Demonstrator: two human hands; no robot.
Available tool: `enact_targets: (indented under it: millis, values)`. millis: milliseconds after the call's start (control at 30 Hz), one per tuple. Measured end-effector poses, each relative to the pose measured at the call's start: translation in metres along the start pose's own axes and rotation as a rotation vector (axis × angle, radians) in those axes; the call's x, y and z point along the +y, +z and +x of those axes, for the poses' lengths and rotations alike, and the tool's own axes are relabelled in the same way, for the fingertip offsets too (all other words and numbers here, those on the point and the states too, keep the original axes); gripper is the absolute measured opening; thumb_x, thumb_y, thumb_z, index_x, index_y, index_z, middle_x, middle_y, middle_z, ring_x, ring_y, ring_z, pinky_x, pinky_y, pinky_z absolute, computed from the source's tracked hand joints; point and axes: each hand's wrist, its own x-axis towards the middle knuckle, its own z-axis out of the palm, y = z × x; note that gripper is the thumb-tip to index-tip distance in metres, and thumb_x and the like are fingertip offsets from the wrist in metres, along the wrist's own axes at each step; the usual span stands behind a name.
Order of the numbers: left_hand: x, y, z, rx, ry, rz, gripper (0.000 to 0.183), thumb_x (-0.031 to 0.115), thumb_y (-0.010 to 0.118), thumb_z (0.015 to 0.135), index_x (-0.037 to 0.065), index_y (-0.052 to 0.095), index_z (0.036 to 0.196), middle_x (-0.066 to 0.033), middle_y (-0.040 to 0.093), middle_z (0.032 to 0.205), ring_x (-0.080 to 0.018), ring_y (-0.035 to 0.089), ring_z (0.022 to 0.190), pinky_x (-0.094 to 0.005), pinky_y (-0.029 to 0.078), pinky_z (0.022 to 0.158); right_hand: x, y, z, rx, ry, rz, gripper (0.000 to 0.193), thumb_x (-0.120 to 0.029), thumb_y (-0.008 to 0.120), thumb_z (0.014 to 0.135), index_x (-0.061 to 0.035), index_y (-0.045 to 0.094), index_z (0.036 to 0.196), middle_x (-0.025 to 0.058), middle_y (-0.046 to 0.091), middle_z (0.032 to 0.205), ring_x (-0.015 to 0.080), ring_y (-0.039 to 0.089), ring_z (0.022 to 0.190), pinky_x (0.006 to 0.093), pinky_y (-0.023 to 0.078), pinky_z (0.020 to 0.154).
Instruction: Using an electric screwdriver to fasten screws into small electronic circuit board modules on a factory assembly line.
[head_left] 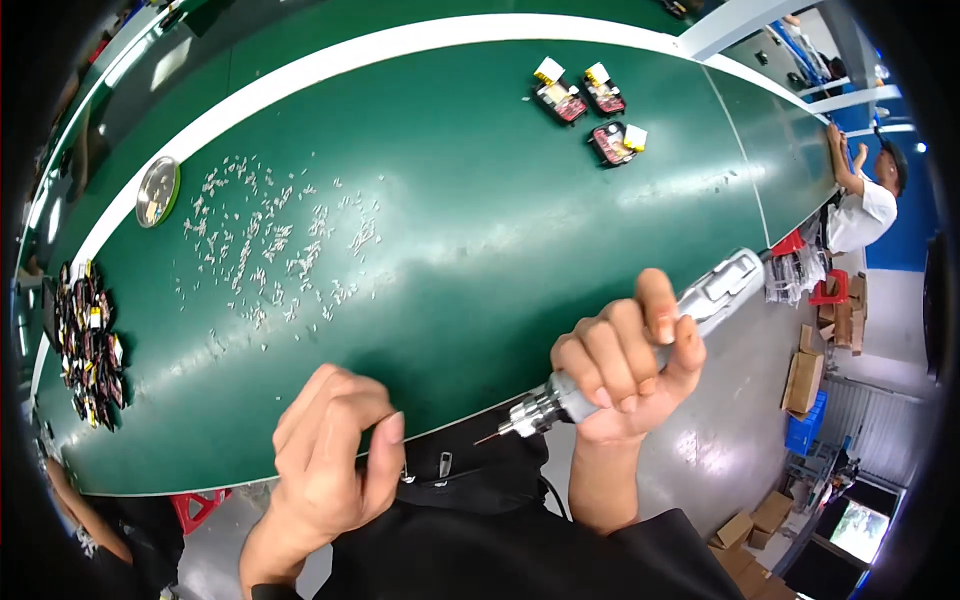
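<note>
My right hand (pixel 630 370) is wrapped round the grey body of an electric screwdriver (pixel 725 292). Its metal chuck and thin bit point down to the left, past the table's near edge. At the near edge, my left hand (pixel 335 450) is closed with the fingers curled in; whatever may lie in them is hidden. Many small silvery pieces, perhaps screws (pixel 265 240), are scattered over the green table (pixel 450 290) beyond my left hand. Several small black assemblies, one of them a unit with a red inside and a yellow-white tag (pixel 607 145), lie at the far right.
A round metal dish (pixel 158 192) sits at the far left, and a pile of dark assemblies (pixel 90 350) nearer on that side. One co-worker (pixel 865 205) is at the right end, another person (pixel 90 520) at lower left. Cardboard boxes (pixel 803 378) and a blue crate (pixel 805 425) stand right.
</note>
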Motion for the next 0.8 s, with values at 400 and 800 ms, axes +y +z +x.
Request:
enact_targets:
  millis: [400, 800]
  values:
    - [0.01, 0.046, -0.01, 0.037, -0.54, -1.23, 0.025, 0.017, 0.044, 0.102, -0.001, 0.05, 0.085, -0.0067, 0.053, 0.078, -0.0094, 0.047, 0.064, -0.0225, 0.039, 0.059, 0.009, 0.039, 0.015, 0.142, -0.331, -0.05, 0.017, -0.021, 0.049, 0.097, -0.0057, 0.047, 0.089, -0.0026, 0.038, 0.052, 0.008, 0.038, 0.043, 0.0261, 0.038, 0.05]
    - [0.011, 0.041, 0.003, 0.009, -0.297, -0.541, 0.012, -0.002, 0.056, 0.089, -0.003, 0.053, 0.077, -0.0084, 0.055, 0.068, -0.0176, 0.051, 0.058, -0.0278, 0.042, 0.053, 0.004, 0.035, 0.012, 0.035, -0.334, -0.176, 0.018, -0.023, 0.046, 0.099, -0.0064, 0.047, 0.091, -0.0021, 0.039, 0.054, 0.0082, 0.04, 0.043, 0.0266, 0.038, 0.05]
